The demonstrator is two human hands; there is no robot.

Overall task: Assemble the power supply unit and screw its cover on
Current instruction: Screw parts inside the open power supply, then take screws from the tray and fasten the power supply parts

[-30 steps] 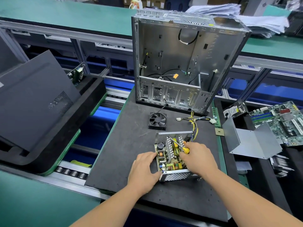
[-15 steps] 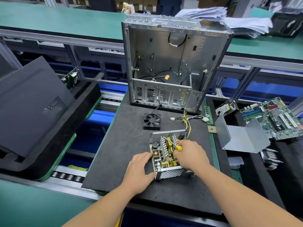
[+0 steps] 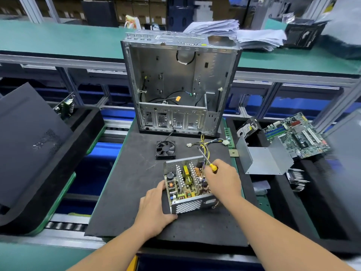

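power supply unit sits open on the black mat, cover well apart at right. left hand is pressed flat against its side; right hand is curled round the screwdriver. rigid metal shell judged safe to hold; exposed board fragile.

Place: an electronics assembly line.
Evidence: a roller conveyor is flanked by green worktops; a stripped computer chassis, loose motherboard and stacked cartons are seen.
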